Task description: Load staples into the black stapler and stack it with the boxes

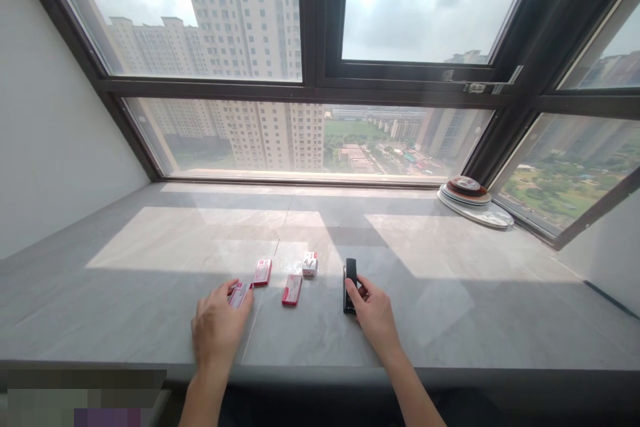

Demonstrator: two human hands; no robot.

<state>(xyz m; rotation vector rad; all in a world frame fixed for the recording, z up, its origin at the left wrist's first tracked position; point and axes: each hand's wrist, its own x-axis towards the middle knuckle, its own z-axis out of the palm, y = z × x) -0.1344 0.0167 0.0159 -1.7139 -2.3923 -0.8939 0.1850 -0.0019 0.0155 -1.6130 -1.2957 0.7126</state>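
Note:
My left hand (219,327) is closed around a small pink-and-white box (240,295) at the left of the group. In my right hand (374,315) is a black stapler (351,280), gripped by its side with the thumb on top. Between the hands lie two more flat pink-and-white boxes, one farther back (263,272) and one nearer the middle (292,290). A small white box with red marks (310,264) stands just behind the middle one. My fingers cover part of the left box and the stapler's right side.
All of this rests on a grey stone windowsill (165,320), whose front edge is close to my forearms. A stack of plates or round discs (467,197) sits in the far right corner. Dark-framed windows (310,90) rise behind the sill, and a white wall (60,133) bounds the left.

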